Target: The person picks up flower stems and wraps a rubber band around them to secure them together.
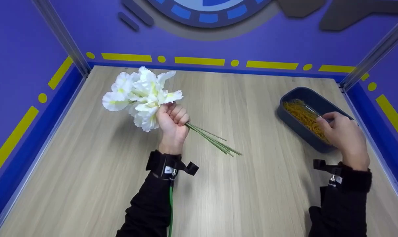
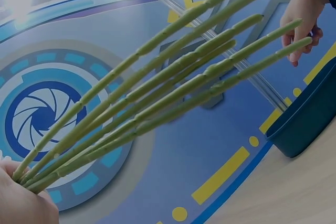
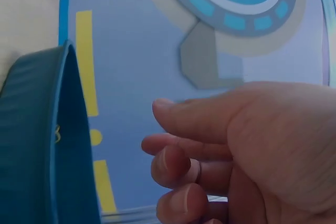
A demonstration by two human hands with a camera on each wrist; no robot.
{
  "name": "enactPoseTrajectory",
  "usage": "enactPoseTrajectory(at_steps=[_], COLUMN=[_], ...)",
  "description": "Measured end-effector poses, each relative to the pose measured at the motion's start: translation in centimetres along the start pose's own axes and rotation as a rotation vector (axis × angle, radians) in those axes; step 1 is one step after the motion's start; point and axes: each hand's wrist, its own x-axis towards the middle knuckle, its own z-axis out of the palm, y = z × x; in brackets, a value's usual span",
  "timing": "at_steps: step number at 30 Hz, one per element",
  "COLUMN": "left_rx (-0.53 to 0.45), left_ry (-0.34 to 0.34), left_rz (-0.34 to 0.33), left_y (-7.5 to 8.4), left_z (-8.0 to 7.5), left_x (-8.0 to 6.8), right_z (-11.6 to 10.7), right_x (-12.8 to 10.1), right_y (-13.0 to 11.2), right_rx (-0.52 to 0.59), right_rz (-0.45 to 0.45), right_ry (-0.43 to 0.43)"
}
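My left hand (image 1: 174,123) grips a bunch of white artificial flowers (image 1: 143,95) by the stems, just below the blooms. Several green stems (image 2: 157,87) stick out past the fist, fanning slightly apart in the left wrist view. On the right, my right hand (image 1: 345,135) hangs over the near end of a dark oblong container (image 1: 297,126). Its fingers are loosely bent, and nothing shows between thumb and fingertips in the right wrist view. Thin yellow rubber bands (image 1: 299,113) lie tangled inside the container, with a shiny clear strip (image 1: 312,110) by them.
The light wood table (image 1: 251,184) is bounded by a blue-purple back wall (image 1: 199,46) and side walls with yellow markings. The container stands near the right wall. A green cable (image 1: 171,204) runs along the left sleeve.
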Motion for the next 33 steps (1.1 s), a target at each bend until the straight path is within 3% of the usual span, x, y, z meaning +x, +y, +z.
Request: enactPoseTrajectory(at_steps=[7,13,22,33], left_rx=[0.007,0.009,0.002,0.016], left_ry=[0.009,0.005,-0.006,-0.007], left_rz=[0.007,0.012,-0.001,0.001], left_y=[0.0,-0.1,-0.1,-0.1], left_z=[0.1,0.2,0.2,0.2], left_x=[-0.1,-0.2,-0.3,-0.4], right_z=[1.1,2.3,3.7,4.0], right_x=[1.3,2.2,3.2,2.9], right_y=[2.7,4.4,5.0,4.6], right_rx=[-0.003,-0.025,-0.014,0.026], right_rz=[0.138,0.171,0.227,0.233], right_ry=[-0.07,-0.13,-0.183,-0.09])
